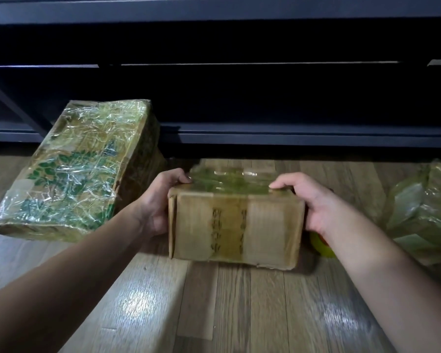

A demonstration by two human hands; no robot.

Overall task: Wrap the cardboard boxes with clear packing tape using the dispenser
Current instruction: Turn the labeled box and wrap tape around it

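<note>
Cardboard box lies straight ahead between the two hands, its width running left to right, low over the wooden floor; whether it rests there I cannot tell. The left hand grips its left end and the right hand its right end, with fingers curled over the shiny taped top. A yellow-green thing, probably the dispenser, shows just under the right wrist, so the right hand is nearer to it.
</note>
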